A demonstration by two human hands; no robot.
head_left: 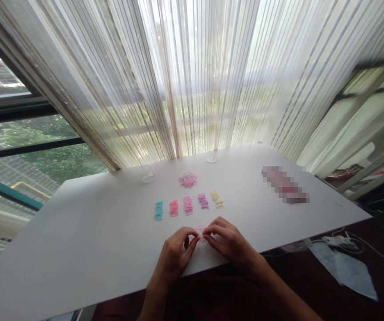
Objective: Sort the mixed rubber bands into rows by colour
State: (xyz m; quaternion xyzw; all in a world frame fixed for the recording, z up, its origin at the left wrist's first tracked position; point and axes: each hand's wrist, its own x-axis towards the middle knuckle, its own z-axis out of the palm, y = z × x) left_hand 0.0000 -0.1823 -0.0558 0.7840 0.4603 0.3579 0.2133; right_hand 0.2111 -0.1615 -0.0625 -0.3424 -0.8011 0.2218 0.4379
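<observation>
Near the front edge of the white table, my left hand [178,249] and my right hand [228,240] meet with thumb and forefinger pinched. What lies between the fingertips is too small to make out. Right by the fingertips, partly hidden by them, are some small pale pink pieces [201,228] on the table. Just beyond the hands, small thin pieces are laid in a row of bundles by colour: teal [158,210], coral pink [174,207], pink [187,205], purple [203,201] and pale yellow [216,199]. Behind them sits a loose pile of mixed pink pieces [188,179].
Two clear round containers or lids [147,178] [212,158] stand at the table's [78,240] far side. A blurred-out pink object [285,185] lies at the right. Sheer curtains [192,89] hang along the back edge. Cables and a pale blue sheet [348,267] are below, right.
</observation>
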